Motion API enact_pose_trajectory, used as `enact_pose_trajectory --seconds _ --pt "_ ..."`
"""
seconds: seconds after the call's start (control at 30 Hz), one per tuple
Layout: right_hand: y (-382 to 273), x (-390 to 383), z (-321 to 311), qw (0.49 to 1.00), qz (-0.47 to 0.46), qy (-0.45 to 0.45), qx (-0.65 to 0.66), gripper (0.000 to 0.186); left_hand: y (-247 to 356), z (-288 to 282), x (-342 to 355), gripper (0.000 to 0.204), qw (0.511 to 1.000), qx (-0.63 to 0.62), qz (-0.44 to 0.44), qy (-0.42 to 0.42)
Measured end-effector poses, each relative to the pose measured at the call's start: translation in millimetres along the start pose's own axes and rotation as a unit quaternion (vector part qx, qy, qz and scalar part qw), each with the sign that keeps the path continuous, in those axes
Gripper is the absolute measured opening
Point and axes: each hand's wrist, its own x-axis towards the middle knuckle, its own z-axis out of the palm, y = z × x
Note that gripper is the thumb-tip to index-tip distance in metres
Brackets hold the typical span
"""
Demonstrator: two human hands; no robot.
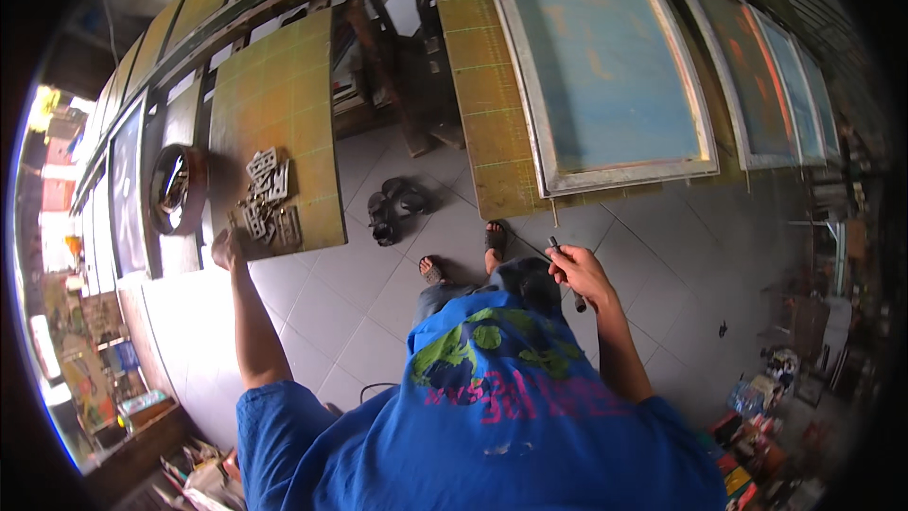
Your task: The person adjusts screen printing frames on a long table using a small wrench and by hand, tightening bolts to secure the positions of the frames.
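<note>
Grey floor tiles [662, 265] spread beneath you, and long yellow-green gridded work boards [284, 114] run across the upper part of the view, raised above the floor so that flat work can lie on them. On the board to your right rests a large metal-framed printing screen with blue mesh [605, 66]. Its near corner overhangs the board's edge, and more framed screens [766, 76] lie in a row beyond it.

Your blue printed shirt [492, 416] fills the lower middle, and your sandalled feet show on the tiles. A pair of dark sandals [392, 208] sits loose on the floor under the gap between boards. To the left, a round dark tin [175, 189] stands near a cluster of small grey metal clamps [270, 203] heaped at the board's near end, within easy reach.

Your left hand [225, 249] presses on the near corner of that board, just beside the clamps; it looks curled, but I cannot tell whether it grips anything. Your right hand [577, 270] is clenched round a short dark rod-like tool [566, 274], held out over the tiles in front of the screen's corner.
</note>
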Motion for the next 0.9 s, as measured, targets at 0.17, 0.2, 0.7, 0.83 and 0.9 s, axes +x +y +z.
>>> enact_pose_trajectory --seconds 0.17,0.2,0.7,0.83,0.9 --pt "17.1 -28.1 21.0 0.985 -0.039 0.086 0.142 0.031 107.8 -9.1 -72.3 0.025 0.982 -0.093 -0.053 0.153" --pt "19.1 -29.7 27.1 0.982 -0.055 0.100 0.152 0.031 138.9 -8.5 -104.2 0.020 0.980 -0.143 0.027 0.138" --pt "3.7 -33.3 3.7 0.930 -0.210 0.193 -0.234 0.022 413.5 19.5 -499.2 0.050 0.644 -0.306 0.104 -0.694" --pt "4.4 -53.0 -70.5 0.911 -0.285 0.009 -0.299 0.018 416.7 44.1 -570.8 0.051 0.720 -0.330 0.087 -0.604" --pt "-2.3 -44.4 -141.8 0.877 -0.340 -0.009 -0.339 0.020 448.3 21.1 -574.2 0.051 0.696 -0.315 -0.083 -0.640"
